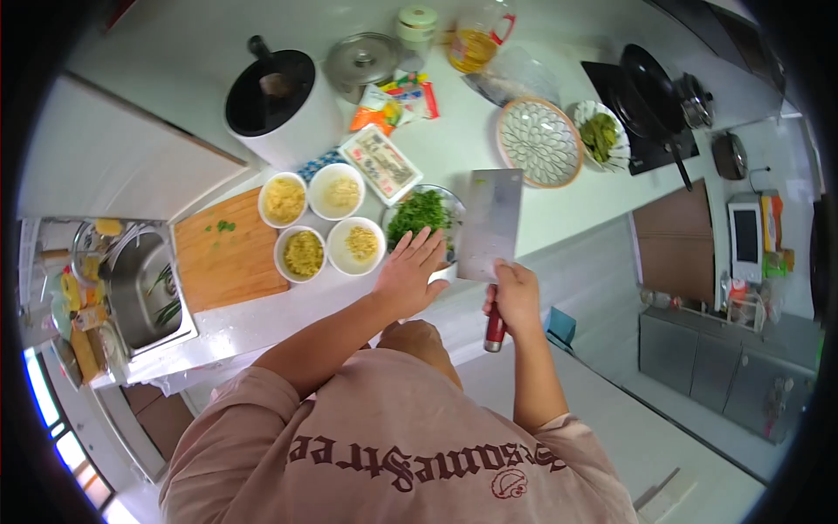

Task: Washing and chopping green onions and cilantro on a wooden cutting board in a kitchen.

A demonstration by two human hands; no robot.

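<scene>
My right hand (517, 295) grips the red handle of a wide cleaver (491, 223), its blade pointing away from me. With its fingers spread, my left hand (412, 265) lies over the near side of a bowl of chopped green herbs (419, 213); whether it touches them I cannot tell. Several white bowls stand to the left, among them one of yellow minced food (283, 200) and one of chopped pale bits (361, 243). A white-framed package (381, 164) lies behind the herbs. Farther left, a wooden cutting board (226, 262) bears a few green scraps.
A sink (147, 288) adjoins the board. At the back stand a knife block (281, 111), a metal lid (363, 59), seasoning packets (396, 101) and an oil jug (474, 49). To the right are a patterned plate (540, 141), a bowl of greens (601, 137) and a black wok (651, 92).
</scene>
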